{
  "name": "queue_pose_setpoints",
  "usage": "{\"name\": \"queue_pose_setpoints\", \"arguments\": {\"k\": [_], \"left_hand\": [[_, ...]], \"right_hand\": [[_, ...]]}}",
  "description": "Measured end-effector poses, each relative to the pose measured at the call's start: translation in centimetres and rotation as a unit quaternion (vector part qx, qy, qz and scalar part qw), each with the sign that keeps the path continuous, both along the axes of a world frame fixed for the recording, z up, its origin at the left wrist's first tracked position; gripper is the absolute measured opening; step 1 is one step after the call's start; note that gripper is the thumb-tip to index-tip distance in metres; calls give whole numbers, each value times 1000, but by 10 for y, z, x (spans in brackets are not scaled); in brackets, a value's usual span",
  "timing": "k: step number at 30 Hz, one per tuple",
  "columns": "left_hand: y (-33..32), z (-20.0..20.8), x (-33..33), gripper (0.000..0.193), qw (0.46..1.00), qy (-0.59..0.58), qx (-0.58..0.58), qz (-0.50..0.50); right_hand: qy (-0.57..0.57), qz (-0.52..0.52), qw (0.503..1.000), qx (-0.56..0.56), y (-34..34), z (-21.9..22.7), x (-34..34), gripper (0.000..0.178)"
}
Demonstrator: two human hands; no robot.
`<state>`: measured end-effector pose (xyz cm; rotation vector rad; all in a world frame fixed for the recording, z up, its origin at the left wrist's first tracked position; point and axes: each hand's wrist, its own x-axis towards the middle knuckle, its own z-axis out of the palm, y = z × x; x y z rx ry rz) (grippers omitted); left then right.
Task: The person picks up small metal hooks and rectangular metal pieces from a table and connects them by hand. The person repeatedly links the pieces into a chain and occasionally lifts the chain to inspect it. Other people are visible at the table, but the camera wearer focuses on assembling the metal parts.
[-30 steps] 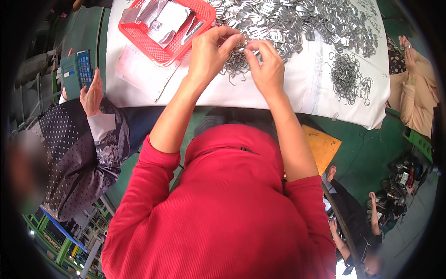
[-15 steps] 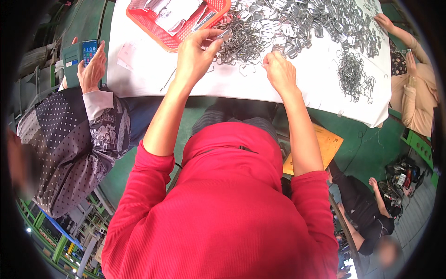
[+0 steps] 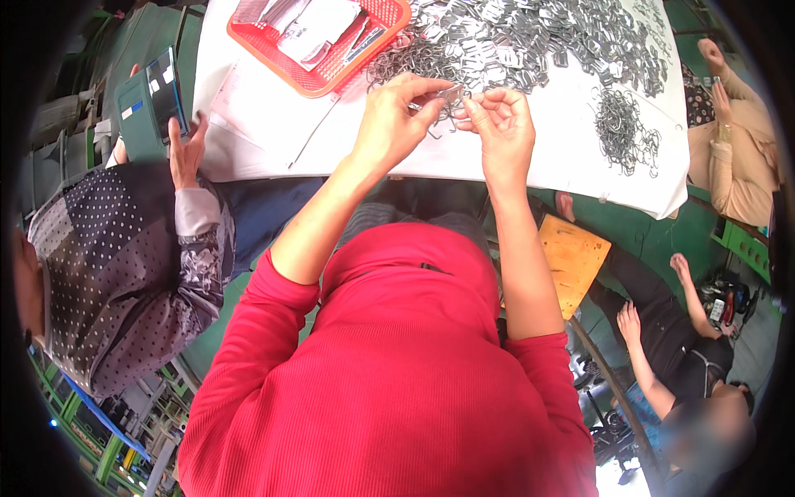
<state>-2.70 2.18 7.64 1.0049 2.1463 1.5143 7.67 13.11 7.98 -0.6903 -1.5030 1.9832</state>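
Note:
My left hand [image 3: 393, 123] is closed in a pinch on a small flat metal buckle [image 3: 450, 93], above the near side of the piles. Close against it, my right hand [image 3: 507, 137] has thumb and forefinger pressed together at the buckle's other side. Whatever lies between the right fingertips is too small to make out. Just beyond the left hand lies a dark heap of bent wire hooks [image 3: 397, 65]. Behind both hands spreads a large pile of silvery metal buckles [image 3: 505, 54].
A red plastic basket [image 3: 320, 81] holding papers and tools stands at the left of the white-covered table [image 3: 331, 153]. Another heap of bent wire pieces [image 3: 625, 132] lies at the right. A person on the left holds a phone [image 3: 166, 87]; others sit at the right.
My hands have come together: the left moved right with the buckle, and the right drew in beside it from the buckle pile. The left neighbour's hand shifted below the phone.

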Motion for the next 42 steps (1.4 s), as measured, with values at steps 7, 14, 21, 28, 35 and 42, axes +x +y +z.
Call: {"name": "queue_pose_setpoints", "arguments": {"k": [7, 14, 21, 28, 35, 42], "left_hand": [[26, 10, 8, 28, 996, 68, 14, -60], [59, -37, -15, 21, 983, 178, 29, -26], [117, -68, -31, 33, 943, 287, -164, 27], [123, -62, -36, 20, 948, 222, -226, 17], [89, -48, -47, 21, 984, -54, -157, 66], [71, -32, -29, 10, 913, -401, 36, 62]], "right_hand": [[14, -99, 993, 55, 5, 4, 2, 13], [35, -160, 983, 88, 35, 0, 20, 14], [15, -157, 984, 85, 57, -5, 23, 14], [22, -127, 989, 75, 56, -10, 13, 13], [9, -102, 992, 75, 46, -22, 5, 12], [-29, -87, 989, 118, 33, -28, -5, 12]]}}
